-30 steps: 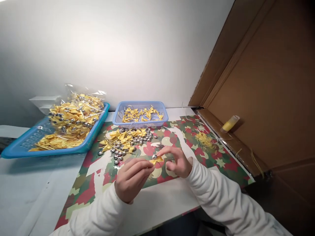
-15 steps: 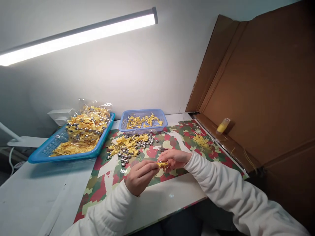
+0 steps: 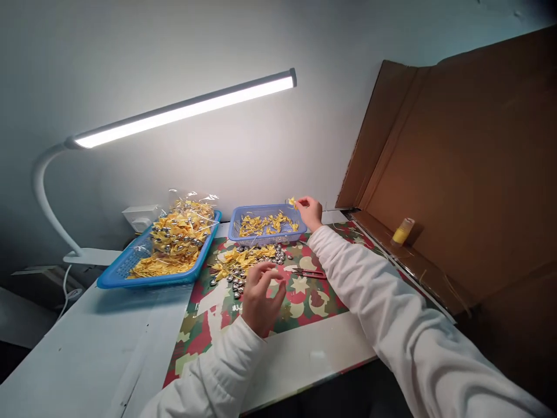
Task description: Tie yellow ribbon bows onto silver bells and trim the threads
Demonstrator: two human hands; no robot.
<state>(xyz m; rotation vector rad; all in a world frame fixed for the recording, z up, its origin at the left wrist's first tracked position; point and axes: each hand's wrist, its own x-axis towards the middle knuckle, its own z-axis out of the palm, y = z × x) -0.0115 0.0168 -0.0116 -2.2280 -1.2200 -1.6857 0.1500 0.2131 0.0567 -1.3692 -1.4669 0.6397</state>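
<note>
Pinched in my right hand (image 3: pixel 310 212) is a small yellow ribbon bow (image 3: pixel 292 202), held over the right end of the light-blue basket (image 3: pixel 243 237). Several yellow bows lie scattered inside that basket. My left hand (image 3: pixel 262 296) hovers over the patterned mat (image 3: pixel 300 299), fingers curled but apart, with nothing between them. Just beyond it lie a pile of yellow bows (image 3: pixel 230 261) and silver bells (image 3: pixel 237 287). Red-handled thread snips (image 3: pixel 310 273) rest on the mat between my hands.
On the left, a larger blue basket (image 3: pixel 108 280) holds a heap of yellow bows with silver bells (image 3: pixel 183 229), partly in clear plastic. A lamp (image 3: pixel 187 110) arches above. A cardboard panel (image 3: pixel 456 157) stands at the right, with a yellow spool (image 3: pixel 403 231) near its base.
My right hand has moved away from my left and up to the light-blue basket, carrying the yellow bow. My left hand has let go of it and opened. The view has shifted.
</note>
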